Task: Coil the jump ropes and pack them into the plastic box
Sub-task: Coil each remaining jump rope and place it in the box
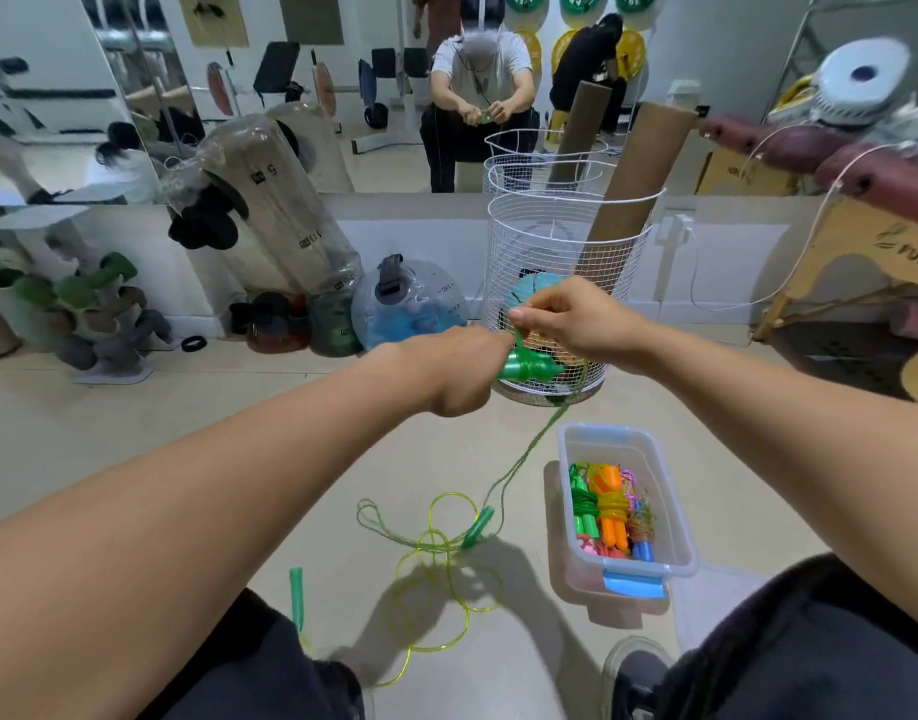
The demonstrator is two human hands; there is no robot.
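Here, the person's left hand [459,374] gripped two green plastic jump-rope handles [529,368], while the right hand [576,324] pinched the thin green cord [529,449] above them. The cord trailed down to the pale tiled floor [238,433]. Nearby lay a loose yellow-green jump rope [446,579]. Beside it, a clear plastic box [675,511] held coiled ropes. Behind stood a white wire basket [560,252] and a mirror [342,96].
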